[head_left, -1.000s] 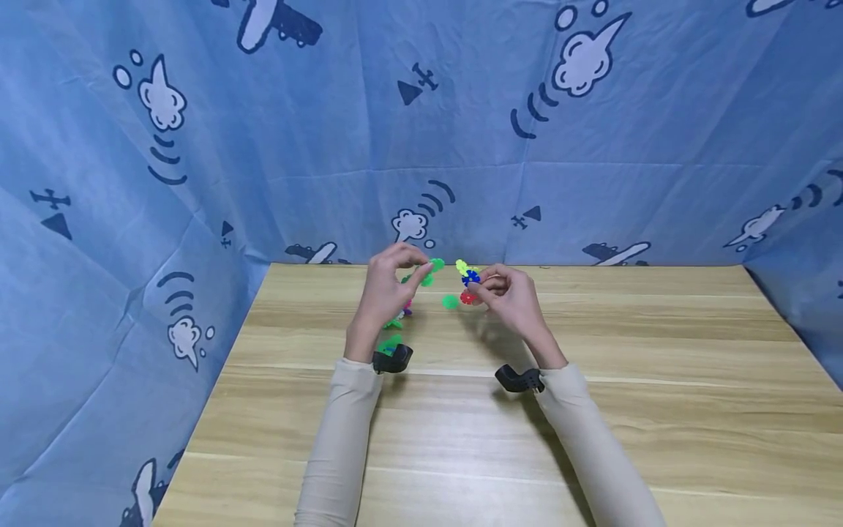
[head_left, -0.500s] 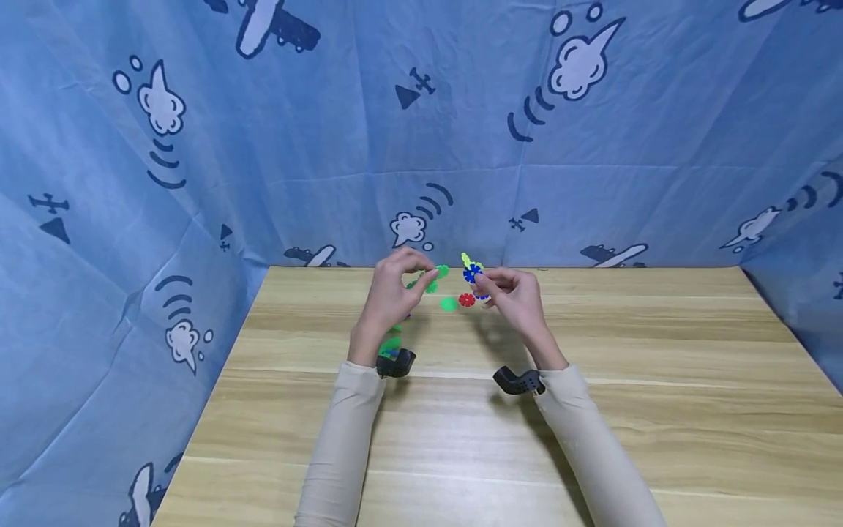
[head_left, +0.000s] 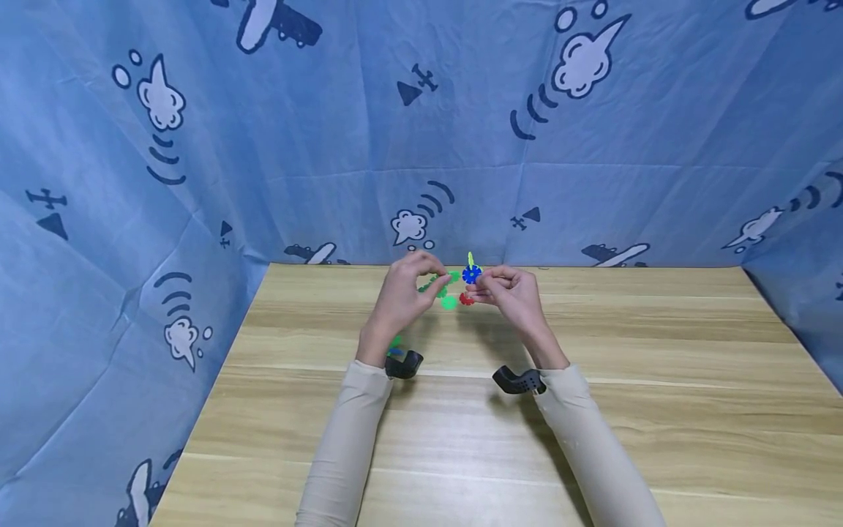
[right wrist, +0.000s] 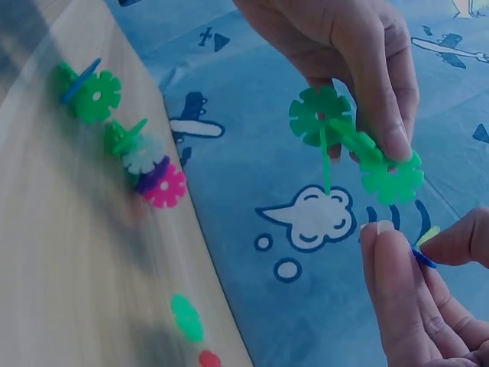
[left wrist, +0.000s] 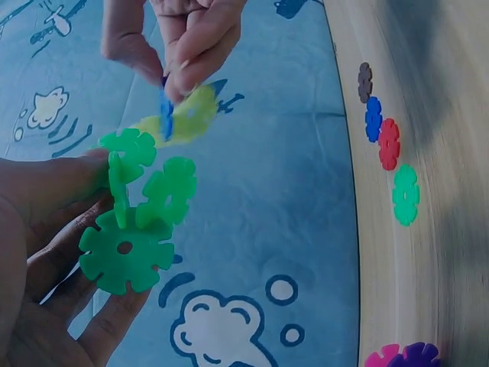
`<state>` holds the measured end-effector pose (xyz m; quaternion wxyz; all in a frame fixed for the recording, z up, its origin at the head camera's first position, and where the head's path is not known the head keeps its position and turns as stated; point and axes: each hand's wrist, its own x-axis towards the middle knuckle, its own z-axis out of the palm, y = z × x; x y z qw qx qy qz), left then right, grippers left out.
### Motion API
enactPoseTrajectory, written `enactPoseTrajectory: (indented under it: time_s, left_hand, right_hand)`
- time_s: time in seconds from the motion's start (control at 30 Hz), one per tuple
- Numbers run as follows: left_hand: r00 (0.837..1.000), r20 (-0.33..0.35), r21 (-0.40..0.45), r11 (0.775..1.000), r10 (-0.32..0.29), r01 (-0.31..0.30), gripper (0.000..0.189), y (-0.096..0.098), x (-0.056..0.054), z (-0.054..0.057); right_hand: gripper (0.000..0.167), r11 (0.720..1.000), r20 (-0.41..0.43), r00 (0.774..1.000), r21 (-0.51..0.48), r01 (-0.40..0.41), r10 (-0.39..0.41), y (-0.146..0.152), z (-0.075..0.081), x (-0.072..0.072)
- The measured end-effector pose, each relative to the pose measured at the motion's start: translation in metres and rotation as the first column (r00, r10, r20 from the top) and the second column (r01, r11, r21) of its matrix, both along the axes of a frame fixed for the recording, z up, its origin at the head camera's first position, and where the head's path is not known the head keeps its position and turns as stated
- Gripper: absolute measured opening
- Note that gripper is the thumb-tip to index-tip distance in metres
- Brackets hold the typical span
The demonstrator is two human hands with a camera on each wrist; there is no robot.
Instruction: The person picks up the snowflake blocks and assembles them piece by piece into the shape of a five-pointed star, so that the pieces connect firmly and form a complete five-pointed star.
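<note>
My left hand pinches a cluster of joined green snowflake discs between thumb and fingers, held above the table. Several notched green discs stand at angles to one another in it. Facing it, my right hand pinches a blue snowflake disc that has yellow discs attached. In the right wrist view only a sliver of that blue disc shows between thumb and fingers. A small gap separates the two pieces. Below them, a loose green disc and a red disc lie on the table.
The wooden table ends at a blue printed curtain. A blue disc and a brown disc lie beyond the red one. At the left are joined pieces, one green and blue, another with a pink disc.
My left hand has moved right with the green cluster, closer to the right hand. In my right hand the blue and yellow piece has turned, so the upper yellow disc now stands edge-on.
</note>
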<state>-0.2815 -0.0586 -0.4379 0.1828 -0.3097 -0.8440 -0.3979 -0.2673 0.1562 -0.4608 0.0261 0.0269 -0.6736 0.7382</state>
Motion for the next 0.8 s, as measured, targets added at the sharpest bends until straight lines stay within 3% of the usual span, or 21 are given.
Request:
enactPoseTrajectory:
  time_s: [0.23,0.47,0.8]
  left_hand:
    - [1.000,-0.010,-0.014,1.000,0.006,-0.006,0.007,0.0032,0.0020,0.0004]
    - [0.999,-0.008,-0.050,0.998,0.032,-0.032,0.007,0.0039,0.0026,0.0009]
    - [0.999,-0.025,-0.062,0.997,0.038,-0.039,0.007,0.0046,0.0021,0.0000]
  right_hand:
    - [0.015,0.997,0.021,0.999,-0.067,-0.036,0.037,-0.0001,0.0005,0.0014]
    - [0.011,0.994,-0.028,0.998,-0.100,-0.053,0.050,-0.0020,0.0015,0.0025]
    - [0.012,0.996,-0.045,0.998,-0.074,-0.056,0.053,-0.0058,-0.0007,0.0049]
